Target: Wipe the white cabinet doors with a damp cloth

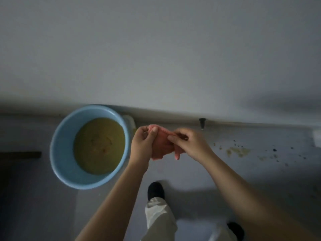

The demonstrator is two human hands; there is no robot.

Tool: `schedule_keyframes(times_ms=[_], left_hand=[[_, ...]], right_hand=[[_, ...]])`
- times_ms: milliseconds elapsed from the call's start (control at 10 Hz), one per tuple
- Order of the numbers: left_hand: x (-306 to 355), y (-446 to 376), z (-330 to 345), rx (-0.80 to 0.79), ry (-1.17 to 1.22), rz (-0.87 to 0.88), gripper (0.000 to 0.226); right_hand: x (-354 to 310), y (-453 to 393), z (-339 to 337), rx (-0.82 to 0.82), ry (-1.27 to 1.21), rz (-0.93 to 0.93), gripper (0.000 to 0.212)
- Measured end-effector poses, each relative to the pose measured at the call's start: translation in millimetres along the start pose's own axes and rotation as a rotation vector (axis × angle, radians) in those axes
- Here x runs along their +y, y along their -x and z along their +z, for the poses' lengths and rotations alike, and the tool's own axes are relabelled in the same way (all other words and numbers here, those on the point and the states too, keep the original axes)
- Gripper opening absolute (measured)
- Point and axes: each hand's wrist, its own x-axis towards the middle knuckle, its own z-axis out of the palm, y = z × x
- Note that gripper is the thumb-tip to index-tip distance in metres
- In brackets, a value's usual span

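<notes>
Person, head view: left hand (141,145) and right hand (191,144) bare, forearms unsleeved. Loose pale off-white trousers (159,218). Dark shoes (155,189), rounded toes.

Soft pink cloth (160,145) — seemingly plastic bucket (66,145)

Both bare forearms reach forward, hands close together. The left hand (142,142) and right hand (188,143) each pinch a pink cloth (160,145) between thumb and curled fingers.
</notes>
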Motion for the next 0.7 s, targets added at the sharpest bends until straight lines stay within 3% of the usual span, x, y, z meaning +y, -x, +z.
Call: schedule_keyframes(times_ms=[300,500,700], left_hand=[[-50,-88,-189,0.365,0.100,-0.176,0.010],[-91,-119,-243,0.464,0.236,-0.288,0.011],[-126,-134,-262,0.500,0.302,-0.370,0.017]], right_hand=[[-46,-113,208,-0.324,0.100,-0.022,0.018],[-36,-142,292,-0.314,0.100,0.114,0.004],[-11,-148,323,-0.289,0.110,0.214,0.022]])
